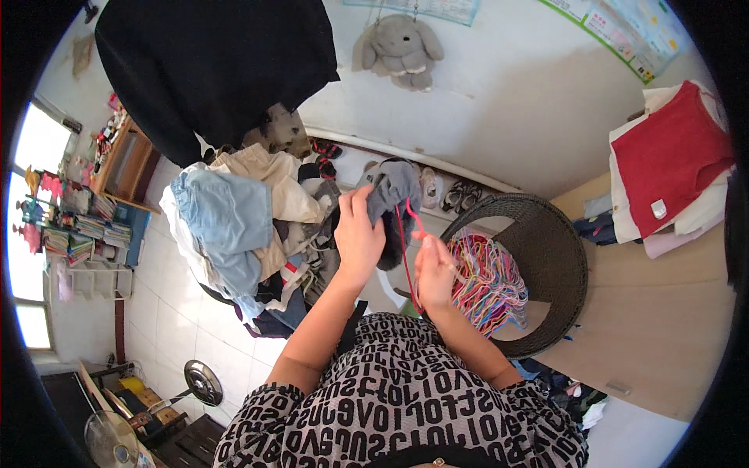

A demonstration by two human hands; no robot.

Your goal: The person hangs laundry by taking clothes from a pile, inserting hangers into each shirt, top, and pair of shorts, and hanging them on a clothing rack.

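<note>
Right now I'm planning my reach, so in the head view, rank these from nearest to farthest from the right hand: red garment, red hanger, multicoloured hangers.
1. Red hanger, held in the right hand.
2. Multicoloured hangers, bunched just to that hand's right.
3. Red garment, at the picture's far right.

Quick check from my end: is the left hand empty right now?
No, the left hand holds the grey garment, while the right hand pinches a red hanger.
</note>
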